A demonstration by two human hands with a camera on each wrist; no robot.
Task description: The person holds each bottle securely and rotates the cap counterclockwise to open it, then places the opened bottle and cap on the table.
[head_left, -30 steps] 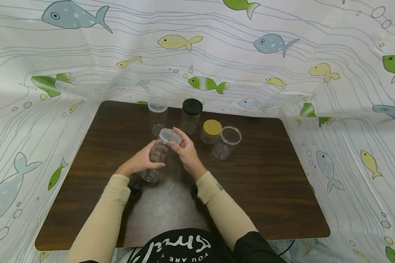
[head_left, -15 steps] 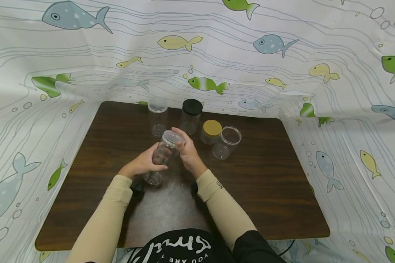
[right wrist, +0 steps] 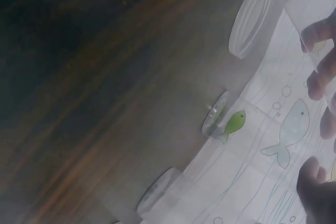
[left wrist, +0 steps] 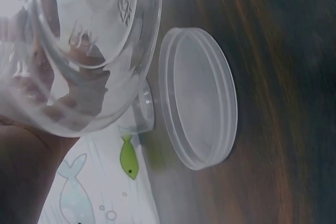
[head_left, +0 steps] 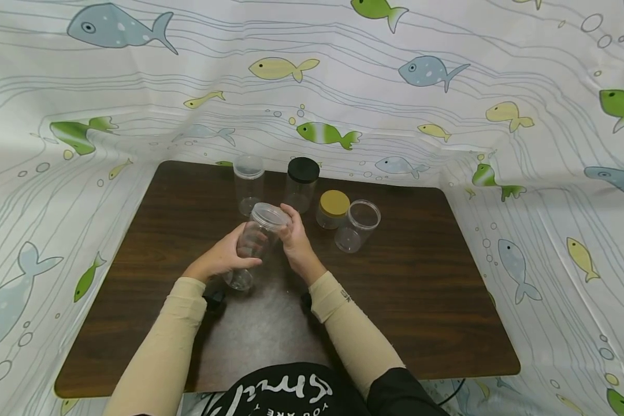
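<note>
Shifted slightly up and left over the brown table [head_left: 421, 289] since half a second ago: a tall clear jar [head_left: 258, 240], tilted!
Left hand [head_left: 222, 255] curled round its body, right hand [head_left: 298, 245] part-open, fingers and thumb gripping its top end; below, a clear lid [left wrist: 202, 98] lies flat on the table.

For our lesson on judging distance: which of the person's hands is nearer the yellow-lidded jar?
Right. The right hand is left of the yellow-lidded jar; the left hand is farther left, gripping the held jar.

Hands [head_left: 219, 254] close together, forearms [head_left: 156, 346] converging
</note>
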